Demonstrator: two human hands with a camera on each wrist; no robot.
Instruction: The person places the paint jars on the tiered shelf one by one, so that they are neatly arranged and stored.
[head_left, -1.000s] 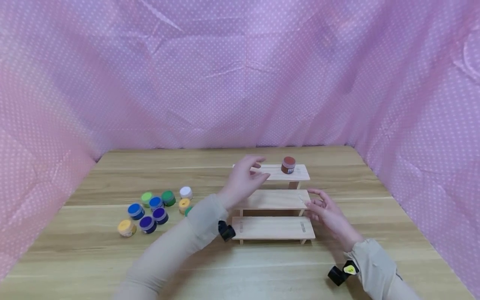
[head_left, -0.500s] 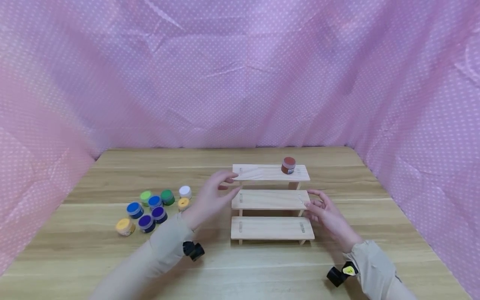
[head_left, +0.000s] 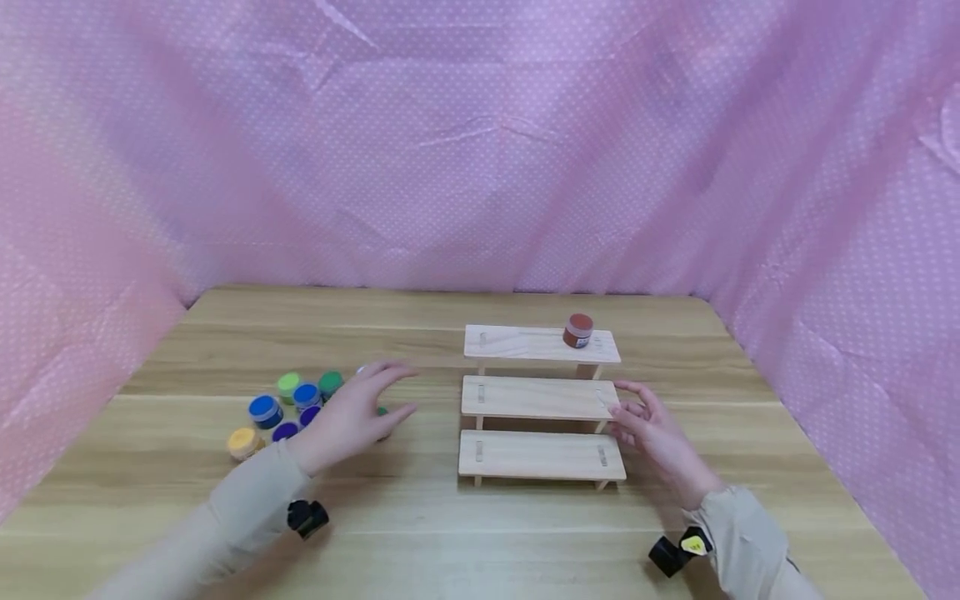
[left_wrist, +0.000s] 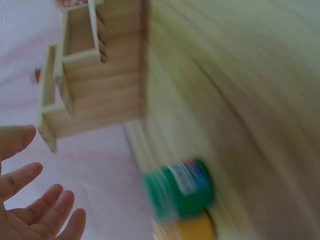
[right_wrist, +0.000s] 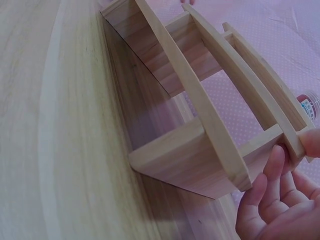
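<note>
A three-tier wooden display stand (head_left: pixel 540 456) stands right of centre on the table. Its middle tier is gripped at the right end by my right hand (head_left: pixel 654 433); in the right wrist view the thumb lies over the board's edge and the fingers are bent beneath it. One jar of red-brown paint (head_left: pixel 577 332) sits on the top tier, towards the right. My left hand (head_left: pixel 351 421) holds nothing, thumb and fingers spread apart, over the right side of a group of paint jars. A green paint jar (left_wrist: pixel 182 190) shows blurred beside it in the left wrist view, in front of a yellow-orange jar (left_wrist: pixel 192 227).
Left of the stand, several small paint jars cluster: a yellow one (head_left: pixel 244 444), a blue one (head_left: pixel 266 411), a light green one (head_left: pixel 289 385) and purple ones partly behind the left hand. A pink dotted curtain (head_left: pixel 480 167) surrounds the wooden table (head_left: pixel 450 550) at back and sides.
My left hand has moved from the stand's top tier leftwards and towards me, to the paint jars. The right hand keeps its hold; the jar on top stays put.
</note>
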